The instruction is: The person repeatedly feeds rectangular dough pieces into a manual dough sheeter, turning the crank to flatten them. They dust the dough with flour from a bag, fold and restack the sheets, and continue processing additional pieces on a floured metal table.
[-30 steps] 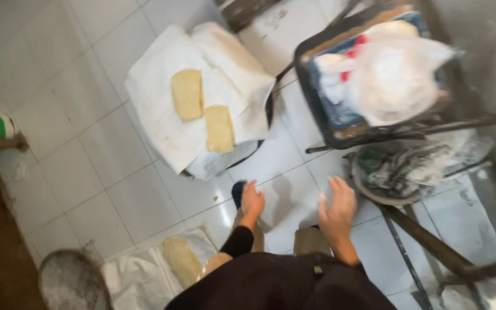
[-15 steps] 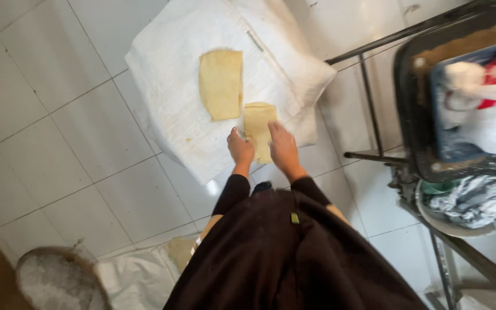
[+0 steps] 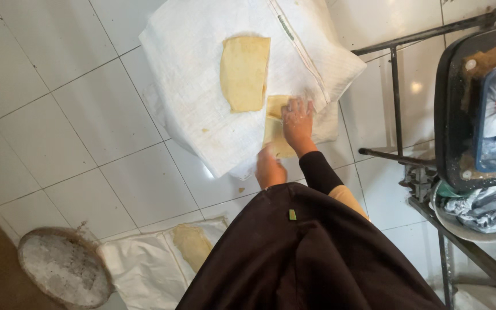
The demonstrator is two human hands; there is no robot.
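Right hand (image 3: 297, 121) and left hand (image 3: 270, 166) press dough sheet (image 3: 275, 131) on white sack (image 3: 202, 86).

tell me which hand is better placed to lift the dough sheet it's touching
Probably the right hand: it lies flat on top of the smaller dough sheet on the white sack. The left hand is only at the sheet's near edge.

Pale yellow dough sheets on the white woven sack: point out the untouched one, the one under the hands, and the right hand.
Untouched pale yellow dough sheet (image 3: 244, 72), head view, centre.
Pressed dough sheet (image 3: 274, 127), head view, left part.
Right hand (image 3: 297, 121), head view, back of hand.
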